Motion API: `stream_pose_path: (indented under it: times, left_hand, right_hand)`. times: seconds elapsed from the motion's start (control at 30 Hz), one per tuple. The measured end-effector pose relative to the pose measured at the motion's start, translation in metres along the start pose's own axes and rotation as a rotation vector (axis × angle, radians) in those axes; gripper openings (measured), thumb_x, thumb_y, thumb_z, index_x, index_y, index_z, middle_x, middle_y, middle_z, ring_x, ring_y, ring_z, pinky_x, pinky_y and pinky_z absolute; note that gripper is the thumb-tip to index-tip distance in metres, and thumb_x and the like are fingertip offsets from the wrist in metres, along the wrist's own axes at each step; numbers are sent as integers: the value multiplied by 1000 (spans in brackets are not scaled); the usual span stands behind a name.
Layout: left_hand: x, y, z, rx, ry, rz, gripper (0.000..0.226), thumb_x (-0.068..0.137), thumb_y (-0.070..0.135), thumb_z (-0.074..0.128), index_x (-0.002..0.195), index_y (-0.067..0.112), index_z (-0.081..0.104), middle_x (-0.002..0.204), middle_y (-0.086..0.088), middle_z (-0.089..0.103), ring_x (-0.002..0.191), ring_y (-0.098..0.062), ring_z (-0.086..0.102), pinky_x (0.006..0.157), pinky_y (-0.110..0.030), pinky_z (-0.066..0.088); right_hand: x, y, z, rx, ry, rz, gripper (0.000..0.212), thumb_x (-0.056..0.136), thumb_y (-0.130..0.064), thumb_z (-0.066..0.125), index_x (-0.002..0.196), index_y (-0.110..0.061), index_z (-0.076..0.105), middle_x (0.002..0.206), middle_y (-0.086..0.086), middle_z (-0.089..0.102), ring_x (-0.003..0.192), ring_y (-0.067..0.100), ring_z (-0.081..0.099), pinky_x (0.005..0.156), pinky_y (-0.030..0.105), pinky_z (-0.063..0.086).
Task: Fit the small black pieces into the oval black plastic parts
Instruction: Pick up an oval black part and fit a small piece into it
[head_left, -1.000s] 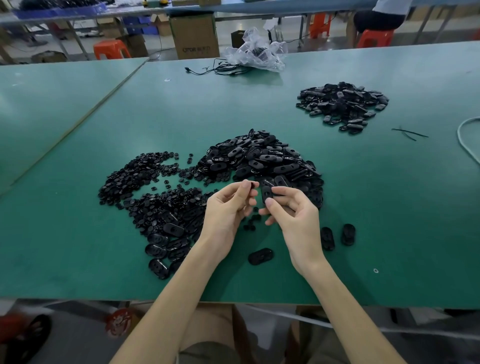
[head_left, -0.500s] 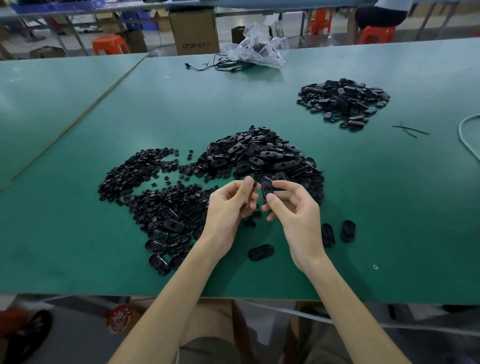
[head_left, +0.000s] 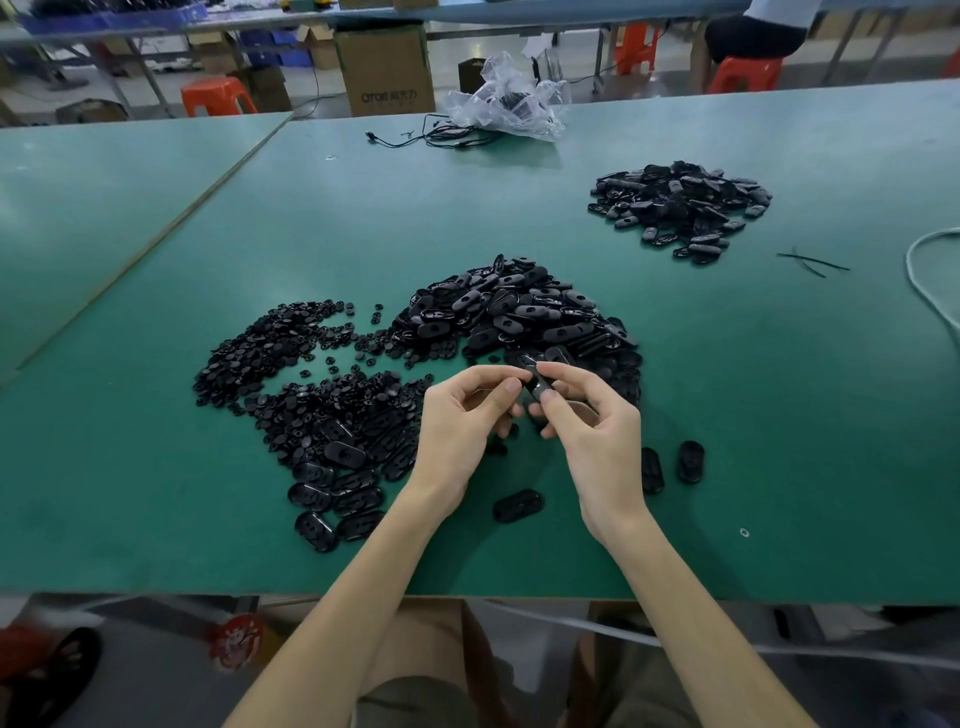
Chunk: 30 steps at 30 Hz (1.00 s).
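**Pushing the little piece in**

I see my right hand (head_left: 597, 431) pinching one oval part (head_left: 536, 383) above the table (head_left: 779, 415). Its long way runs up and away from me. My left hand (head_left: 462, 415) touches it from the left, fingers closed; any small piece there is hidden. I think it goes in sideways.
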<state>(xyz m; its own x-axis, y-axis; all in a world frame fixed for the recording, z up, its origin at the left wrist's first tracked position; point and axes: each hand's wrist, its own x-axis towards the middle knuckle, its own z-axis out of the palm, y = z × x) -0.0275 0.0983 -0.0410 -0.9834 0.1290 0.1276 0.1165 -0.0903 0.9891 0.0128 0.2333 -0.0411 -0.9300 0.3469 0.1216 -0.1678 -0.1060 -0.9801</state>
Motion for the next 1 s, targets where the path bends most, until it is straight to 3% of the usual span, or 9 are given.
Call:
stream_pose_path:
  times: [0.17, 0.3, 0.43, 0.57, 1.0]
  left_hand:
    - [-1, 1, 0, 38, 23, 36, 12, 96, 9, 72, 98, 18, 79, 72, 1, 72, 60, -7, 60, 60, -19, 49]
    - [-2, 1, 2, 75, -7, 70, 11, 95, 7, 73, 103, 16, 76, 77, 0, 71, 62, -12, 64, 58, -23, 52]
    - [-1, -1, 3, 90, 16, 55, 9, 94, 9, 75, 102, 12, 72, 81, -2, 73, 65, -15, 67, 56, -24, 52]
    - [0, -3, 3, 83, 37, 35, 11, 93, 9, 76, 101, 7, 69, 78, 0, 73, 64, -14, 66, 54, -23, 51]
    - [-1, -4, 1, 165, 10, 72, 6, 93, 8, 75, 92, 13, 72, 72, -2, 71, 63, -15, 64, 54, -25, 50]
  right_hand:
    - [2, 2, 0, -63, -16, -29, 33, 97, -4, 66, 106, -33, 80, 106, 5, 73, 86, 16, 67, 72, 22, 56]
    - [2, 4, -1, -74, -7, -17, 29, 96, -6, 70, 110, -32, 76, 93, -8, 72, 88, 17, 68, 81, 36, 59]
    - [1, 4, -2, -65, 6, -8, 25, 95, -8, 72, 110, -28, 71, 94, -11, 73, 86, 7, 70, 79, 31, 59]
    - [1, 5, -2, -86, 8, -13, 20, 93, -8, 73, 106, -24, 72, 96, -8, 75, 92, 11, 72, 83, 36, 61]
    - [0, 2, -4, -90, -16, -14, 18, 93, -8, 73, 100, -25, 77, 91, -4, 78, 84, 15, 74, 81, 36, 61]
